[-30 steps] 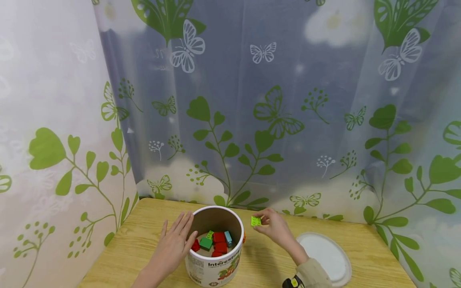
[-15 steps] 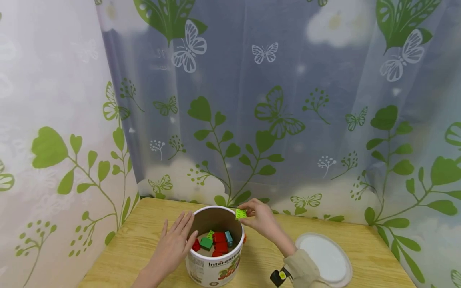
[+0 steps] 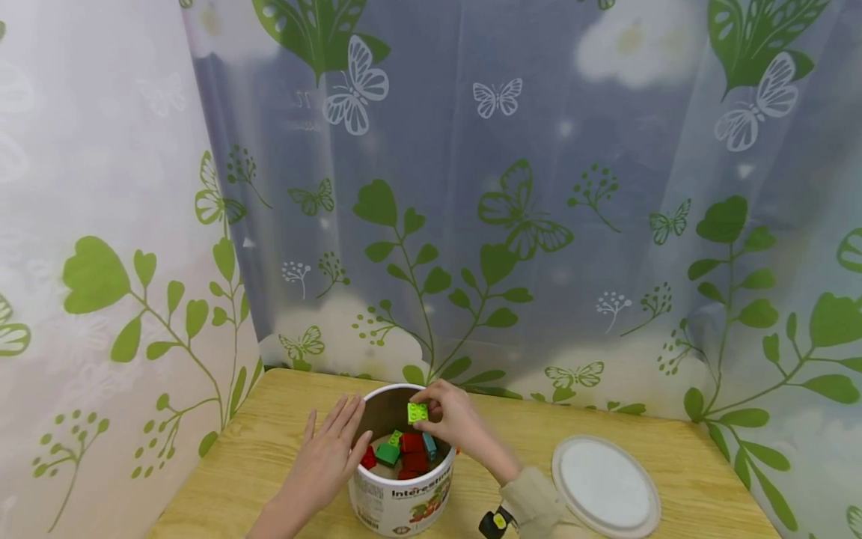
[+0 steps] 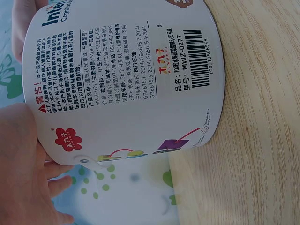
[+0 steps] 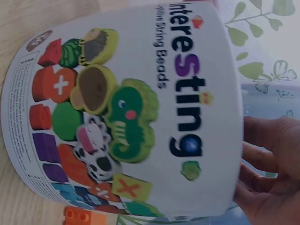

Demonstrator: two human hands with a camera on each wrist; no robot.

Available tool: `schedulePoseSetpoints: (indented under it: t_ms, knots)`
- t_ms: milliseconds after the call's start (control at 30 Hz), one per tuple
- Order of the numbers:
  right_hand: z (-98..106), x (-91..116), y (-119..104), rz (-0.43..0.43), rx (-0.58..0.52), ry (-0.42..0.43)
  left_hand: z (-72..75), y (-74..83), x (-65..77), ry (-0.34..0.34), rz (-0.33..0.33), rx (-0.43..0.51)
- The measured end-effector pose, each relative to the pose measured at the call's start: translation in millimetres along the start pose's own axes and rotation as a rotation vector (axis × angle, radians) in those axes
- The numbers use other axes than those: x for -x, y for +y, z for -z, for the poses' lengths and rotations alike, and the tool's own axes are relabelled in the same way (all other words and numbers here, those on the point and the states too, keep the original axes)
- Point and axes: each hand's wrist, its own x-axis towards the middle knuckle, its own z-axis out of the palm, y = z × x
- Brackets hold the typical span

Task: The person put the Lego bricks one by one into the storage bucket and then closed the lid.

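Observation:
A white bucket (image 3: 370, 500) printed "Interesting" stands upright on the table. My left hand (image 3: 322, 458) rests against its left rim with fingers extended; the left wrist view shows that hand (image 4: 21, 168) beside the printed wall. Between thumb and fingers, my right hand (image 3: 459, 425) pinches a lime green toy brick (image 3: 417, 412) with studs, above the bucket's opening. Down inside lie a green brick (image 3: 387, 454), several red bricks (image 3: 414, 462), a blue brick (image 3: 429, 447) and a smaller lime brick (image 3: 395, 436). In the right wrist view, the bucket hides the pinched brick.
A round white lid (image 3: 606, 483) lies on the wooden table (image 3: 518, 427) to the right. An orange brick (image 5: 84, 216) sits on the table close by the bucket. Behind the table hangs a curtain (image 3: 431, 247) with leaves and butterflies.
My right hand has moved left with the lime green brick, from right of the bucket to over its opening. The left hand stays at the rim.

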Motion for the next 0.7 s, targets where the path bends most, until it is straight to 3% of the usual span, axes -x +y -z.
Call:
schedulePoseSetpoints:
  t_ms: [500, 700]
  knots:
    - [-21.6, 2.3, -0.5, 0.027, 0.048, -0.021, 0.8, 0.4, 0.2, -0.007, 0.004, 0.012]
    - [-22.1, 2.3, 1.1, 0.007, -0.072, 0.0, 2.3, 1.0, 0.3, -0.012, 0.0, 0.005]
